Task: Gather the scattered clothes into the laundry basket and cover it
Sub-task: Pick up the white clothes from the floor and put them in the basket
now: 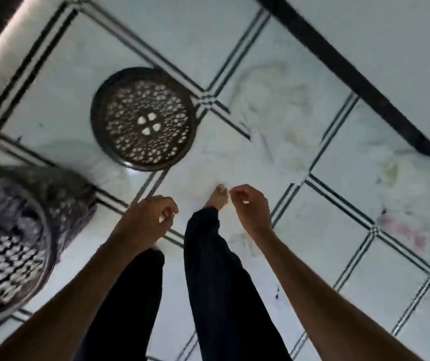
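The dark openwork laundry basket stands at the left edge with grey and dark clothes inside and draped over its rim. Its round perforated lid lies flat on the floor, apart from the basket. White clothes lie spread on the floor: one piece ahead of me, another with faint pink marks to the right. My left hand and my right hand hang in front of me above my legs, fingers loosely curled, with nothing in them. The frame is blurred.
The floor is pale tile with black-and-white striped borders. A thick dark band crosses the upper right. A light-coloured edge runs along the upper left. My dark-trousered legs and bare foot stand in the middle.
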The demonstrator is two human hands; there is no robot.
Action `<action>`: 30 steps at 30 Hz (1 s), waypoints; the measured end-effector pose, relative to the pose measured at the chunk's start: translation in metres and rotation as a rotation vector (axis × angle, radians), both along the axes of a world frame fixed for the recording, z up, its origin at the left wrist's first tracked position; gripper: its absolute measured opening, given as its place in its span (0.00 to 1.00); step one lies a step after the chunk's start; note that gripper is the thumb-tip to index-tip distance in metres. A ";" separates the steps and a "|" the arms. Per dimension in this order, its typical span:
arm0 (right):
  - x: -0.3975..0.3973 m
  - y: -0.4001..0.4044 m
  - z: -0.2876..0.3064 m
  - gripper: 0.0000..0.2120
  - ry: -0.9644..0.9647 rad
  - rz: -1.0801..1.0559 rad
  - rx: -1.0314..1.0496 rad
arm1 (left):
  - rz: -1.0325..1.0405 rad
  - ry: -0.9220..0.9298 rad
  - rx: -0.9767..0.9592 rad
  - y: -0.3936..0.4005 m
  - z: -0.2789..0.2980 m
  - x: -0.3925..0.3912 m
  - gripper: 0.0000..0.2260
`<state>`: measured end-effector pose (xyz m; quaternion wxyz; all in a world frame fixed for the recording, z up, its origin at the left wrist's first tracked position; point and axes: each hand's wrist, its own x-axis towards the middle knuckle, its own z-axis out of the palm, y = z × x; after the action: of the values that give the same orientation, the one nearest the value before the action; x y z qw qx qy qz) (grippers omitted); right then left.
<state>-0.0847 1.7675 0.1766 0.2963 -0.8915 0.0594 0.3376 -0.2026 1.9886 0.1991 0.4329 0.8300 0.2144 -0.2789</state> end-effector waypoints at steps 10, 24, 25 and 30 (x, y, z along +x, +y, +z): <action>0.165 -0.121 -0.006 0.22 0.240 -0.451 -0.012 | -0.262 0.124 -0.062 -0.076 -0.014 0.269 0.07; 0.284 -0.183 -0.405 0.44 0.279 -1.145 -0.085 | -0.417 0.091 0.311 -0.179 -0.411 0.504 0.51; 0.286 -0.173 -0.417 0.40 0.239 -1.097 -0.084 | -0.338 0.157 0.282 -0.189 -0.425 0.505 0.51; 0.276 -0.119 -0.372 0.26 0.235 -1.474 0.858 | -0.107 0.273 -0.237 -0.252 -0.402 0.459 0.43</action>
<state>0.1918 1.6490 -0.1957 0.7430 -0.3955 0.5208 0.1423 0.2563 1.7363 -0.2028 0.4790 0.7378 0.1922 -0.4350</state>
